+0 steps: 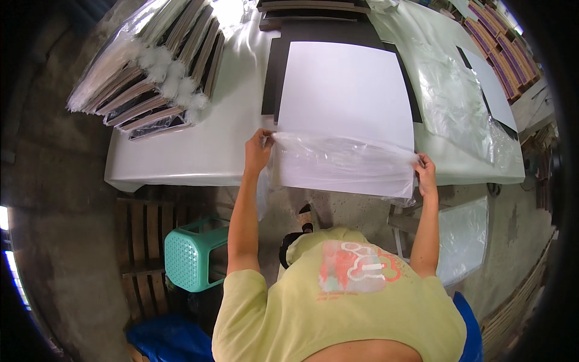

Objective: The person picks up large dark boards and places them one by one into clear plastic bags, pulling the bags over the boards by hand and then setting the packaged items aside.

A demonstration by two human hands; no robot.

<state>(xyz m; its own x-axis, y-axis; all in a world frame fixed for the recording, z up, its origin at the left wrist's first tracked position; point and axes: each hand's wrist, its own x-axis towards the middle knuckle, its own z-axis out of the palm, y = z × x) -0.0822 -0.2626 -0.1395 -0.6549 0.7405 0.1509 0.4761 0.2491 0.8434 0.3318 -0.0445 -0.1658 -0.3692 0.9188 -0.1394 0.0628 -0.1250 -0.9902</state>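
Observation:
A large white sheet [347, 90] lies over black boards [274, 84] on the covered table, its near end reaching past the table's front edge. Clear plastic film, which looks like a bag [344, 154], is drawn over that near end. At the film's left edge, my left hand [259, 148] pinches it between thumb and fingers. My right hand [426, 172] grips the same film at its right edge, close to the sheet's corner. Both arms are stretched forward, and the film hangs wrinkled between the two hands.
Plastic-wrapped boards [157, 72] are stacked at the table's far left. Loose clear film [458, 114] and another white sheet [491, 90] lie on the right. Below stand a green plastic stool [187, 259] and a wooden pallet [145, 229]. A film-wrapped panel [464, 238] leans at the lower right.

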